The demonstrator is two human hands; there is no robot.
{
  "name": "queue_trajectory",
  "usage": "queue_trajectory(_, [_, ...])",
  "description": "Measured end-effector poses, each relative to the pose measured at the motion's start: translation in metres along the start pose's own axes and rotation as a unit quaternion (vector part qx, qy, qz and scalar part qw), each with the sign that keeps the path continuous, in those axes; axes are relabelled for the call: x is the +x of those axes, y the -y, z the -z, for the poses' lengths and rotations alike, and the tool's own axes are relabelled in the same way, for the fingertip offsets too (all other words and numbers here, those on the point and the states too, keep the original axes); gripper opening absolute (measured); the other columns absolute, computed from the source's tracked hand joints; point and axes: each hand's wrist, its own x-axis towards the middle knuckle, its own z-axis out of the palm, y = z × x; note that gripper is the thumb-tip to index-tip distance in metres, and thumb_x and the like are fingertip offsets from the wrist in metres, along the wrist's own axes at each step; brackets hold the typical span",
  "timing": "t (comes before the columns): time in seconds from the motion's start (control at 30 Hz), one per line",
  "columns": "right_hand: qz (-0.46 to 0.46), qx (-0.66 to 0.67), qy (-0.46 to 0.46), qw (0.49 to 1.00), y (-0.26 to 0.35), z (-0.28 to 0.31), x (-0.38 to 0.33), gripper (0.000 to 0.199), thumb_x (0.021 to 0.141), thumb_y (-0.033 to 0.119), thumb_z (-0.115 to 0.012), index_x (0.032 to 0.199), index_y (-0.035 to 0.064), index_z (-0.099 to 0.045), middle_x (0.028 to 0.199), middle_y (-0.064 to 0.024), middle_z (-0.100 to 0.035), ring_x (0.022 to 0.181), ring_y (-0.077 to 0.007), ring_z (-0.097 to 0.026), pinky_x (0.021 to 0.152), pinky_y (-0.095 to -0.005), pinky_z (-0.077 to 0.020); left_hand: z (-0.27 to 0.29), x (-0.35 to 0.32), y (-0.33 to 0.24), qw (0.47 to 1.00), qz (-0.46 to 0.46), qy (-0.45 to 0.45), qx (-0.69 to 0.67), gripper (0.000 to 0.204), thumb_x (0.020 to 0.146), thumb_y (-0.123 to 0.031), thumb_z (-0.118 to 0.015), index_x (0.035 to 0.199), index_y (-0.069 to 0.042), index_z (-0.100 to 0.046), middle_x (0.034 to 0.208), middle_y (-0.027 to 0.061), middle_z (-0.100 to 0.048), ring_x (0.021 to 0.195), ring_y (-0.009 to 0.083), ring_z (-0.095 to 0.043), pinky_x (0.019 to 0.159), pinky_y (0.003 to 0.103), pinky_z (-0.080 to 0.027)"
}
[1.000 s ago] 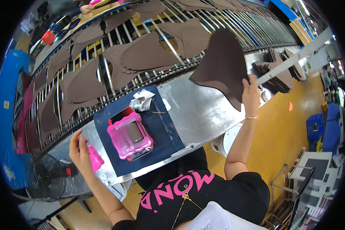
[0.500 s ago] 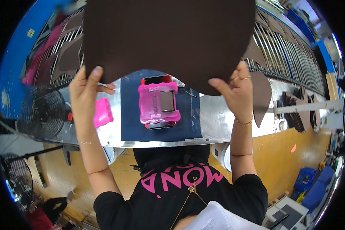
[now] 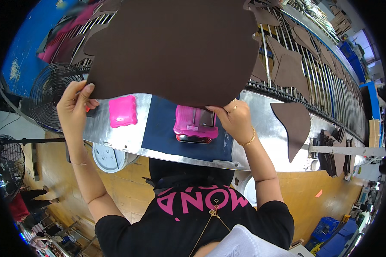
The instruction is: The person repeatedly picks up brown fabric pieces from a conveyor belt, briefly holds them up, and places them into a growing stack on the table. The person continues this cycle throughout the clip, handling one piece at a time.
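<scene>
A large dark brown leather-like panel [image 3: 171, 51] with curved edges is held up in front of me and covers the upper middle of the view. My left hand [image 3: 76, 102] pinches its lower left corner between thumb and fingers. At the lower right edge, my right hand [image 3: 233, 119] grips it with the thumb on the near face. Below the panel, a pink see-through box [image 3: 195, 124] rests on a dark blue mat [image 3: 158, 128], its far part hidden by the panel. A pink lid with wavy edges [image 3: 123, 111] lies left of the mat.
A conveyor of metal rods [image 3: 330, 81] carrying brown cut pieces runs behind the metal table [image 3: 257, 145]. One loose brown piece [image 3: 294, 128] lies at right, near hanging pieces [image 3: 334, 147]. A black fan [image 3: 51, 94] stands at left; a white bucket [image 3: 109, 157] is below the table edge.
Both hands and the panel have shifted left relative to the view, and the right hand sits further in along the lower edge. More of the conveyor and the loose brown piece shows at right.
</scene>
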Motion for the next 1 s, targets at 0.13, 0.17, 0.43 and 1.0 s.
queue_trajectory(0.13, [0.025,-0.039,-0.01,0.999,-0.002,0.022,-0.02,0.02,0.072,0.005,-0.074,0.091,0.0052,-0.068,0.07,-0.0105,-0.062,0.058,-0.0271,-0.059,0.052,-0.0346,-0.0448,-0.025,-0.013,0.011,0.996,0.041,0.056,-0.05,0.009,0.089,-0.004,-0.063,0.094,0.004,-0.065,0.076,0.0018,-0.059,0.058,0.0079,-0.06,0.05,0.019,-0.045])
queue_trajectory(0.17, [0.03,-0.048,-0.012,0.998,-0.009,0.027,-0.031,0.022,0.071,0.003,-0.074,0.092,0.0053,-0.068,0.073,-0.0108,-0.064,0.061,-0.0274,-0.061,0.053,-0.034,-0.0463,-0.036,-0.016,0.013,0.995,0.04,0.075,-0.058,0.009,0.089,-0.003,-0.062,0.093,0.004,-0.064,0.075,0.0021,-0.059,0.058,0.0081,-0.06,0.05,0.019,-0.045])
queue_trajectory(0.43, [-0.173,-0.038,-0.031,0.984,-0.021,0.058,-0.127,0.021,0.076,0.002,-0.065,0.097,0.0049,-0.068,0.093,-0.0112,-0.071,0.08,-0.024,-0.069,0.07,-0.0293,-0.0535,-0.118,-0.029,0.001,0.978,-0.04,0.202,0.018,0.005,0.082,-0.001,-0.066,0.086,0.0,-0.067,0.074,0.0056,-0.059,0.055,0.0146,-0.06,0.048,0.024,-0.045])
queue_trajectory(1.0, [-0.307,0.005,-0.327,0.894,-0.028,0.169,-0.177,0.024,0.088,0.007,-0.066,0.109,-0.0004,-0.057,0.097,-0.001,-0.062,0.082,-0.0065,-0.053,0.071,-0.0211,-0.0451,-0.279,0.047,-0.102,0.865,-0.475,0.156,0.027,0.009,0.071,-0.007,-0.07,0.079,-0.007,-0.068,0.105,0.0063,-0.056,0.099,0.0277,-0.05,0.085,0.039,-0.04])
